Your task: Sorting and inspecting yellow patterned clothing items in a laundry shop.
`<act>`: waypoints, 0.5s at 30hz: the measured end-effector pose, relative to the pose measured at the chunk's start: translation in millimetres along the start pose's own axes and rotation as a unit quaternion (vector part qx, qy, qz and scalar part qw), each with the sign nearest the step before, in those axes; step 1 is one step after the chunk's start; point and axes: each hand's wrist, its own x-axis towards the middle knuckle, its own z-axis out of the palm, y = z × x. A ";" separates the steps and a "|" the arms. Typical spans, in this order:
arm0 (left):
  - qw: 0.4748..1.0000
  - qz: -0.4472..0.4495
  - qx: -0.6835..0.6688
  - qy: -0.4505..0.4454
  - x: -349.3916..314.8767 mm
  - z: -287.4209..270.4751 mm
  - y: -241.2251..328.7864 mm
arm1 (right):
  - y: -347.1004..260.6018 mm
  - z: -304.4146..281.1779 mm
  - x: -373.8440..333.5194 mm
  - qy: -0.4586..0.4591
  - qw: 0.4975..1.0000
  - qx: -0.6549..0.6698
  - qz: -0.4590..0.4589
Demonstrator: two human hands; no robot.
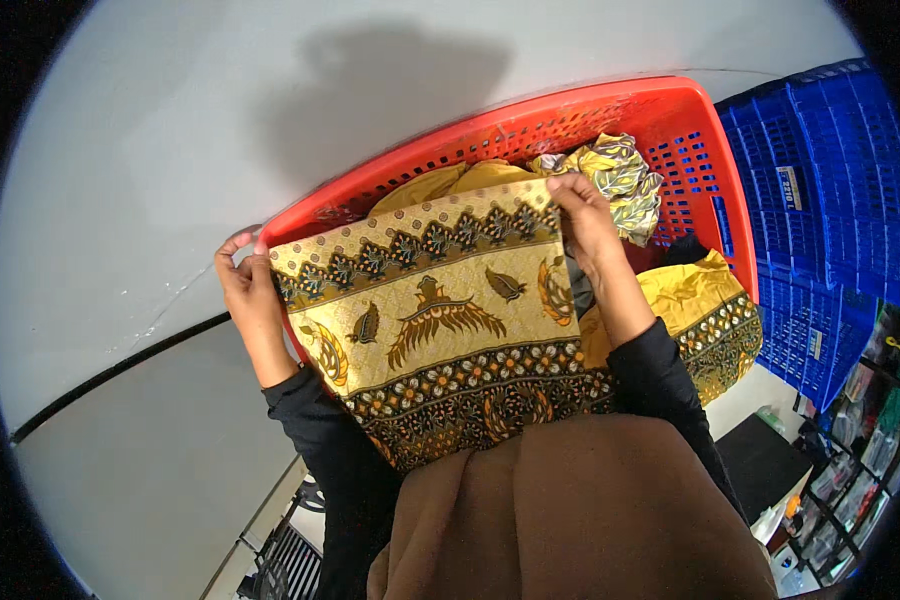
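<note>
A yellow batik cloth (440, 320) with brown borders and bird motifs is stretched flat between my hands, over a red plastic basket (610, 110). My left hand (242, 285) pinches its left top corner at the basket's rim. My right hand (582, 210) grips its right top corner. More yellow patterned cloth (705, 310) hangs over the basket's right side, and a crumpled yellow-and-grey cloth (620, 175) lies inside near my right hand.
A blue plastic crate (830, 200) stands to the right of the basket. A pale wall (220, 120) fills the back and left. Shelves with small items (860, 450) are at the lower right. My brown garment (580, 510) covers the lower middle.
</note>
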 end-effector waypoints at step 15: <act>0.910 0.182 0.358 0.103 -8.6 26.0 4.6 | 76.6 6.0 8.8 -0.007 0.826 -0.544 -0.148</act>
